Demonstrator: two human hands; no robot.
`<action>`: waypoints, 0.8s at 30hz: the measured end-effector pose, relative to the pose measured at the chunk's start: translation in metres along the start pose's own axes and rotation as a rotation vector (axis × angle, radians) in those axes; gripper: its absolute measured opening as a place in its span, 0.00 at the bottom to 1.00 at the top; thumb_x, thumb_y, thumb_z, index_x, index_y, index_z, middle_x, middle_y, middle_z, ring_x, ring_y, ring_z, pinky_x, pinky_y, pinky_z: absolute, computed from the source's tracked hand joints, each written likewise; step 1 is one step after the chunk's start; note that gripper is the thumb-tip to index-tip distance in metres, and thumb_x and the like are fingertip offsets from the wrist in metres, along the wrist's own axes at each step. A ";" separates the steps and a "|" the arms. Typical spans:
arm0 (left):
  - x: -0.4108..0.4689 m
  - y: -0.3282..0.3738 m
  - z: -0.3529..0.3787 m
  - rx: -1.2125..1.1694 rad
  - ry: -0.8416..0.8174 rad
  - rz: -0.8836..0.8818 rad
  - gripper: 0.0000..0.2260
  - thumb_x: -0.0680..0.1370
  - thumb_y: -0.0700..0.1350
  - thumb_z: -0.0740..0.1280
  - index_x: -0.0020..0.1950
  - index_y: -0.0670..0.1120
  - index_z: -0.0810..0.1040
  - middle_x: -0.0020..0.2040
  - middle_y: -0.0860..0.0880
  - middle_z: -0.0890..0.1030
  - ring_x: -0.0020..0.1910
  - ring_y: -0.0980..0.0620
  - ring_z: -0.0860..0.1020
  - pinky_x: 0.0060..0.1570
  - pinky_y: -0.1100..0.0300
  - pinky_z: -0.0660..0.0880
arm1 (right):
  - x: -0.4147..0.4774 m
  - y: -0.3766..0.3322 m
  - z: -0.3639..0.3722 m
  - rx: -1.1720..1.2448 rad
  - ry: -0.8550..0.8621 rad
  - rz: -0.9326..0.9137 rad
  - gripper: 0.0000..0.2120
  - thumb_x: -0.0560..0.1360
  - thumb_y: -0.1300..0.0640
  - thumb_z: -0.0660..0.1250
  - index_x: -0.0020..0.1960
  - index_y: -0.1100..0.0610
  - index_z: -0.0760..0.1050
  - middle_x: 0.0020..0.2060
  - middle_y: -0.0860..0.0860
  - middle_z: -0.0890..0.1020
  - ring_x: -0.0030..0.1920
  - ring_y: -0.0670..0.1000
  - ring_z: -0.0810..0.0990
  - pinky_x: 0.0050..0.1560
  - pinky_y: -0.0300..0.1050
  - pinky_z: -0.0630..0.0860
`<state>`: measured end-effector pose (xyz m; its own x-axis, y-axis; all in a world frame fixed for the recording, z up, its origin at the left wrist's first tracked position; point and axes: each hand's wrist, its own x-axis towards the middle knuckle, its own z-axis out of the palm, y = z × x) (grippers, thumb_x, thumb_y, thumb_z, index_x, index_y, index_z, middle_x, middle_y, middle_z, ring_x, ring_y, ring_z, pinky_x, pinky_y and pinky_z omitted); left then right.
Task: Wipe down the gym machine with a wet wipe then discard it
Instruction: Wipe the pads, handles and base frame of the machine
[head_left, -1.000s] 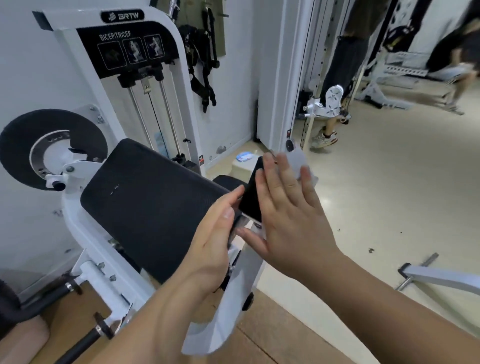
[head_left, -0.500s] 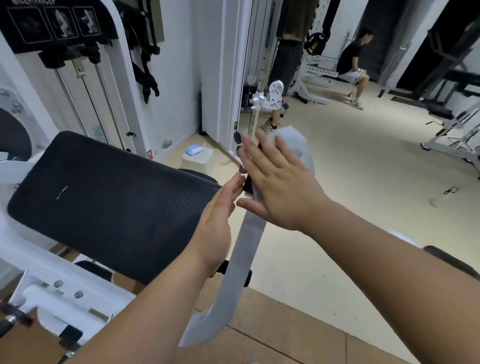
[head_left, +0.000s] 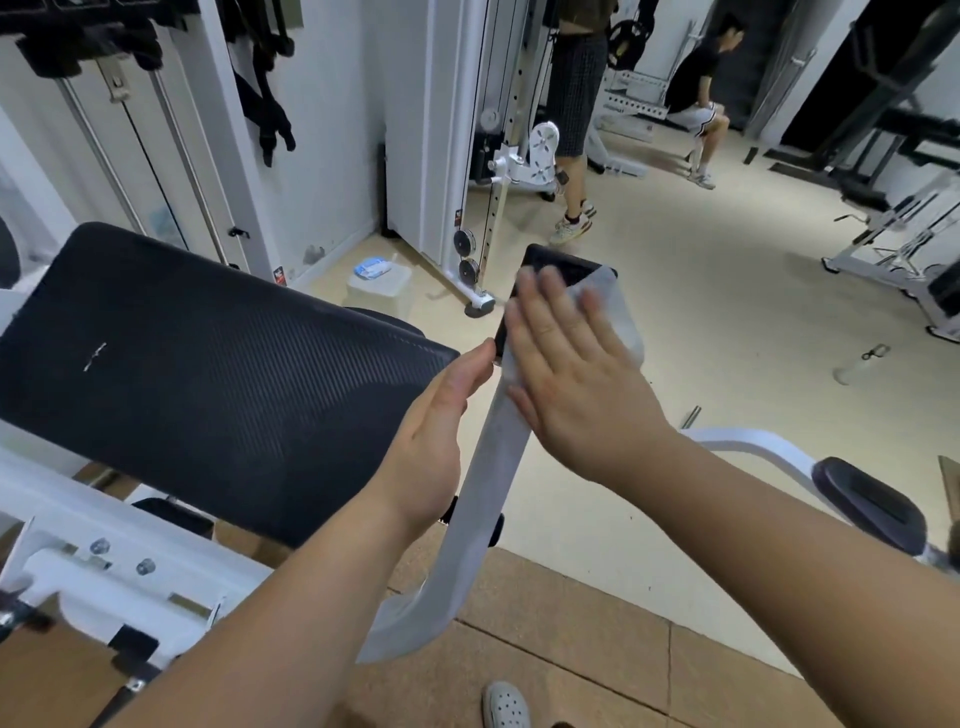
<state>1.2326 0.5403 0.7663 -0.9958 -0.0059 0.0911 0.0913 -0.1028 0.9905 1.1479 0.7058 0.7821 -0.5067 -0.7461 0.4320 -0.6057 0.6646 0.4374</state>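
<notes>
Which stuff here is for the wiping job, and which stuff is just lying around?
For the job:
wet wipe, under the flat right hand
small black pad being wiped
left hand, at that pad's edge
big black pad beside it

Just lying about:
black straps hanging on the wall
pale bottle-shaped thing on the floor
grey shoe

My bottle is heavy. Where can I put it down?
The big black pad, left of the left hand, is bare. So is the beige floor right of the small pad. Crowded: that pad, under the right hand and wipe.
</notes>
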 end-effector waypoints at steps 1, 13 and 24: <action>0.000 -0.001 0.000 0.009 -0.010 0.013 0.29 0.78 0.67 0.49 0.76 0.58 0.70 0.74 0.63 0.72 0.75 0.65 0.66 0.74 0.62 0.61 | -0.003 -0.002 0.000 -0.027 -0.019 -0.063 0.32 0.86 0.46 0.55 0.81 0.66 0.55 0.81 0.64 0.53 0.82 0.64 0.49 0.81 0.63 0.48; -0.002 -0.015 -0.010 -0.070 0.022 -0.056 0.30 0.75 0.72 0.49 0.74 0.65 0.67 0.74 0.64 0.71 0.72 0.68 0.67 0.74 0.58 0.61 | 0.037 0.016 -0.018 0.036 0.010 -0.075 0.35 0.84 0.42 0.55 0.82 0.63 0.55 0.82 0.64 0.52 0.82 0.65 0.48 0.80 0.65 0.49; 0.001 -0.031 -0.016 -0.007 -0.144 -0.017 0.21 0.87 0.55 0.47 0.81 0.59 0.60 0.77 0.67 0.64 0.73 0.75 0.59 0.63 0.83 0.56 | -0.013 0.018 -0.006 -0.029 -0.037 -0.155 0.37 0.82 0.38 0.61 0.81 0.59 0.59 0.81 0.63 0.57 0.82 0.65 0.54 0.79 0.66 0.54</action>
<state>1.2285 0.5281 0.7338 -0.9864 0.1386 0.0887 0.0740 -0.1082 0.9914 1.1472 0.7277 0.7886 -0.4306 -0.8406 0.3286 -0.6605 0.5417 0.5199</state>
